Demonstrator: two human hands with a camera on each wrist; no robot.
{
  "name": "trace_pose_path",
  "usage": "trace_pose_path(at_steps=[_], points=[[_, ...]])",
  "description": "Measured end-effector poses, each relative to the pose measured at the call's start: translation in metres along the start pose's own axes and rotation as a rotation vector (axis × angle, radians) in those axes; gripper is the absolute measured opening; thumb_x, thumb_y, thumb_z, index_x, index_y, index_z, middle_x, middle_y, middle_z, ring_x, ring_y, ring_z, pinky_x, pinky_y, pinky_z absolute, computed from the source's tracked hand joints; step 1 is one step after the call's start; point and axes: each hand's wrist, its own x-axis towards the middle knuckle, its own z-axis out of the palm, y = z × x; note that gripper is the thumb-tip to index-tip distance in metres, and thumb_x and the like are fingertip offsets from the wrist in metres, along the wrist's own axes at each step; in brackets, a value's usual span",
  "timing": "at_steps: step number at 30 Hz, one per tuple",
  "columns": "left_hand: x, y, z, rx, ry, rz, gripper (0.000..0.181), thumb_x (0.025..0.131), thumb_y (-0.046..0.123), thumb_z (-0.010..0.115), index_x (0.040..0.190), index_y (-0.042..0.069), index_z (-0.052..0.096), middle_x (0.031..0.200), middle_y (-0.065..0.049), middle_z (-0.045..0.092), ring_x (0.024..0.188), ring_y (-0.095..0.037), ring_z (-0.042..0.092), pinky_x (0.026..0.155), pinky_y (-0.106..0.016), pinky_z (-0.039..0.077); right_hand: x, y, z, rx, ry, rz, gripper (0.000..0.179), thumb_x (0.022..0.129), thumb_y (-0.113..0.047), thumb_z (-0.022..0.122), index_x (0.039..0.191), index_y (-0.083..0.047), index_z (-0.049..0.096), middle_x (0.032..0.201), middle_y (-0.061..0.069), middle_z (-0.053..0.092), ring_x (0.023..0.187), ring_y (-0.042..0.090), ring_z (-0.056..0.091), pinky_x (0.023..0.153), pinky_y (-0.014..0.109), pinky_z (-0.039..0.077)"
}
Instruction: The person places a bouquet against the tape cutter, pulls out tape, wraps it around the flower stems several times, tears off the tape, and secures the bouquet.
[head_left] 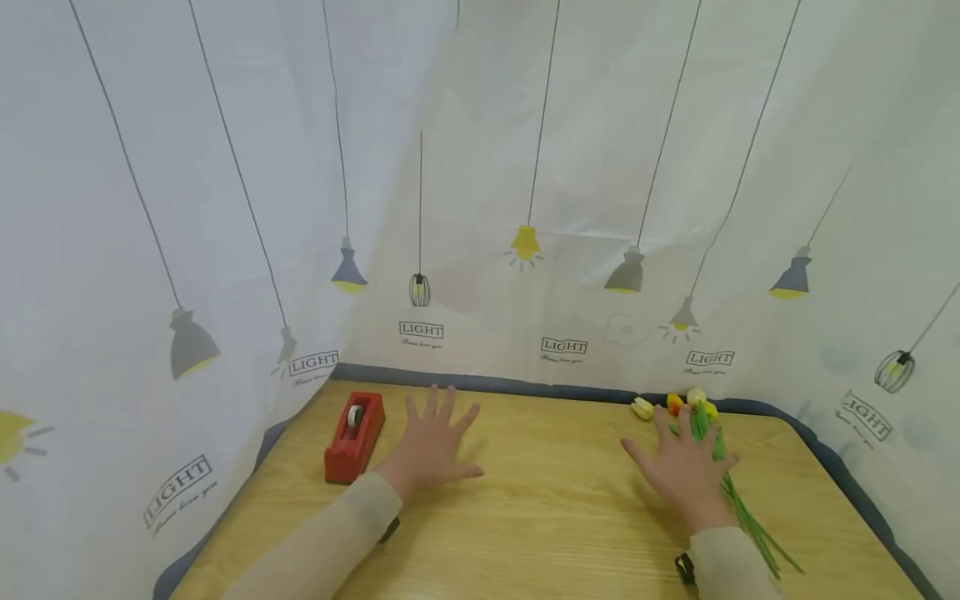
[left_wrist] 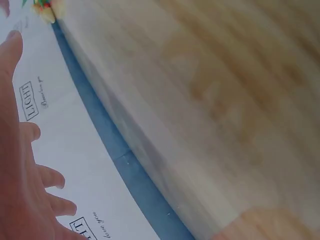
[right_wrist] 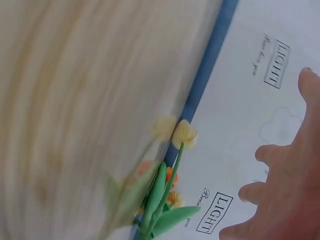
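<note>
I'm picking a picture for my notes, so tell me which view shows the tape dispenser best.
The head view: the tape dispenser sits on the table beside the left hand, with its red body and its roll both visible. Neither the left wrist view nor the right wrist view shows any of it.

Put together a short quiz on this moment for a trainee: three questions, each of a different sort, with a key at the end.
1. Multiple choice: in the head view, which hand is nearer the red, block-shaped tape dispenser? A) right hand B) left hand
2. True or false: the right hand is clenched into a fist.
3. Short answer: besides the tape dispenser, what lies on the light wood table in the head view?

Key:
1. B
2. False; its fingers are spread.
3. The yellow and orange tulips with long green stems.
</note>
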Motion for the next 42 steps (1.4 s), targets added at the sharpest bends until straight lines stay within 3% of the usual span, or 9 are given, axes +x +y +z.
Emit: trace_pose_path(at_steps=[4, 8, 12, 16, 20, 26, 32, 36, 42], points=[[-0.007, 0.003, -0.012, -0.019, 0.024, -0.038, 0.107, 0.084, 0.091, 0.054, 0.170, 0.032, 0.026, 0.174, -0.027, 0.023, 0.158, -0.058, 0.021, 0.114, -0.090, 0.021, -0.003, -0.004, -0.001, 0.056, -0.045, 0.052, 0.112, 0.092, -0.093, 0.028, 0.171, -0.016, 0.015, 0.173, 0.036, -0.003, 0.145, 0.078, -0.016, 0.093, 0.103, -0.005], [-0.024, 0.005, -0.031, -0.078, 0.042, -0.114, 0.104, 0.085, 0.085, 0.062, 0.168, 0.029, 0.033, 0.173, -0.027, 0.027, 0.158, -0.058, 0.023, 0.114, -0.089, 0.021, -0.009, -0.022, -0.003, 0.074, -0.084, 0.088, 0.112, 0.092, -0.094, 0.025, 0.172, -0.019, 0.008, 0.173, 0.034, -0.004, 0.146, 0.079, -0.010, 0.097, 0.102, 0.000], [-0.039, 0.003, -0.040, -0.115, 0.069, -0.179, 0.102, 0.086, 0.080, 0.066, 0.167, 0.028, 0.035, 0.173, -0.026, 0.028, 0.159, -0.056, 0.022, 0.116, -0.089, 0.019, -0.017, -0.043, -0.001, 0.118, -0.050, 0.080, 0.105, 0.097, -0.088, 0.030, 0.172, -0.017, 0.011, 0.174, 0.033, 0.002, 0.149, 0.076, 0.003, 0.101, 0.100, 0.010], [-0.053, -0.005, -0.040, -0.177, 0.095, -0.205, 0.101, 0.087, 0.076, 0.068, 0.167, 0.027, 0.034, 0.172, -0.025, 0.029, 0.159, -0.057, 0.021, 0.116, -0.089, 0.017, -0.021, -0.069, 0.004, 0.200, -0.012, 0.057, 0.100, 0.100, -0.082, 0.034, 0.171, -0.015, 0.017, 0.175, 0.032, 0.007, 0.153, 0.070, 0.007, 0.106, 0.097, 0.012], [-0.065, -0.016, -0.041, -0.171, 0.130, -0.242, 0.102, 0.086, 0.073, 0.073, 0.167, 0.024, 0.036, 0.171, -0.024, 0.033, 0.159, -0.056, 0.022, 0.117, -0.088, 0.019, -0.019, -0.103, 0.012, 0.247, 0.001, 0.025, 0.097, 0.102, -0.079, 0.037, 0.170, -0.012, 0.022, 0.175, 0.030, 0.012, 0.156, 0.065, 0.012, 0.111, 0.093, 0.016], [-0.076, -0.034, -0.048, -0.248, 0.244, -0.257, 0.092, 0.090, 0.060, 0.078, 0.161, 0.014, 0.043, 0.162, -0.029, 0.044, 0.155, -0.057, 0.031, 0.118, -0.082, 0.028, -0.021, -0.151, 0.039, 0.386, 0.027, -0.031, 0.084, 0.105, -0.064, 0.052, 0.165, -0.007, 0.036, 0.173, 0.029, 0.025, 0.156, 0.061, 0.022, 0.117, 0.086, 0.021], [-0.079, -0.050, -0.048, -0.406, 0.373, -0.272, 0.067, 0.102, 0.041, 0.070, 0.151, -0.002, 0.052, 0.152, -0.031, 0.055, 0.145, -0.054, 0.047, 0.118, -0.071, 0.040, -0.029, -0.183, 0.064, 0.593, 0.042, -0.068, 0.073, 0.107, -0.051, 0.058, 0.160, -0.004, 0.043, 0.171, 0.028, 0.031, 0.156, 0.057, 0.026, 0.126, 0.073, 0.025], [-0.084, -0.059, -0.049, -0.560, 0.398, -0.355, 0.053, 0.110, 0.032, 0.057, 0.149, -0.004, 0.053, 0.148, -0.031, 0.057, 0.137, -0.052, 0.055, 0.113, -0.069, 0.046, -0.037, -0.210, 0.075, 0.722, 0.046, -0.087, 0.064, 0.108, -0.042, 0.060, 0.156, -0.001, 0.049, 0.167, 0.026, 0.039, 0.155, 0.053, 0.033, 0.126, 0.069, 0.028], [-0.087, -0.079, -0.046, -0.725, 0.376, -0.515, 0.051, 0.115, 0.031, 0.047, 0.152, -0.003, 0.052, 0.144, -0.031, 0.060, 0.133, -0.049, 0.057, 0.115, -0.065, 0.045, -0.051, -0.262, 0.085, 0.875, 0.000, -0.152, 0.058, 0.110, -0.037, 0.058, 0.155, -0.002, 0.049, 0.166, 0.024, 0.042, 0.155, 0.046, 0.038, 0.127, 0.066, 0.031]])
